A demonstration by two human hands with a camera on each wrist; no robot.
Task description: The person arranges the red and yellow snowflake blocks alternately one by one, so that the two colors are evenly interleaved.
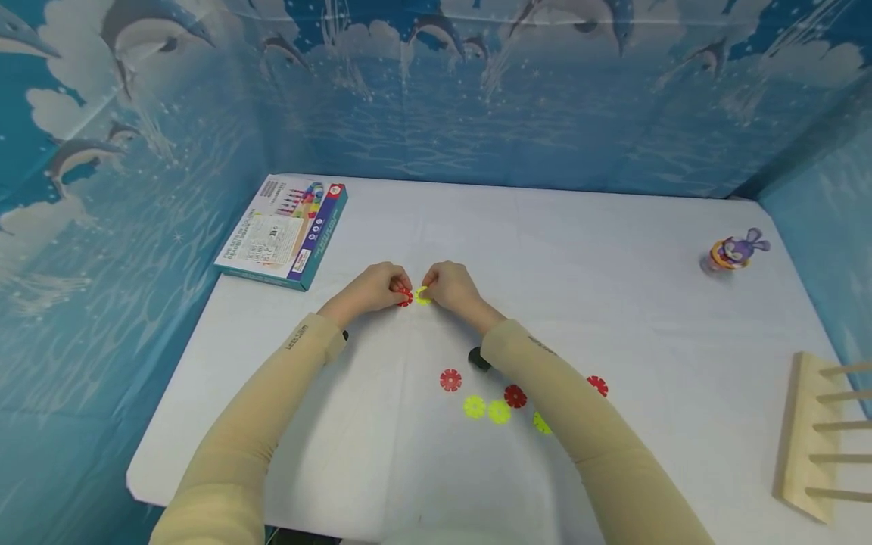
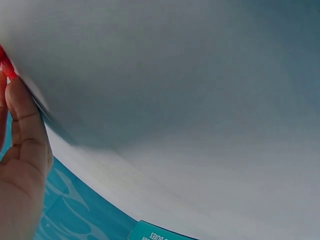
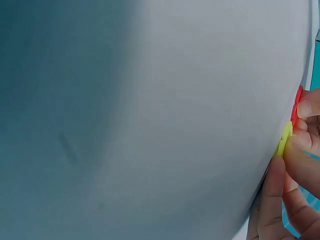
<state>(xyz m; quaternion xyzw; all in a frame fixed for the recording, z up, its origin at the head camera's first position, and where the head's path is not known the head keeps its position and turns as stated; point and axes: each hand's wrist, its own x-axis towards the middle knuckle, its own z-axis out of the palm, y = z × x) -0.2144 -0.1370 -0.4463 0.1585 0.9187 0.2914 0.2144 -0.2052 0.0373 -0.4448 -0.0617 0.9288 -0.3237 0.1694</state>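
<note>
In the head view my left hand (image 1: 377,288) pinches a red notched disc (image 1: 406,298) between thumb and fingers. Facing it, my right hand (image 1: 453,288) pinches a yellow notched disc (image 1: 423,296). The two discs are edge to edge over the middle of the table. The right wrist view has the yellow disc (image 3: 284,139) overlapping the lower edge of the red disc (image 3: 296,107). Only a bit of the red disc (image 2: 7,64) shows at the left border of the left wrist view, above the fingertips.
Loose red discs (image 1: 450,380) and yellow discs (image 1: 499,412) lie near my right forearm, beside a black object (image 1: 479,359). A printed box (image 1: 282,231) lies back left. At the right are a purple toy figure (image 1: 736,251) and a wooden peg rack (image 1: 811,439).
</note>
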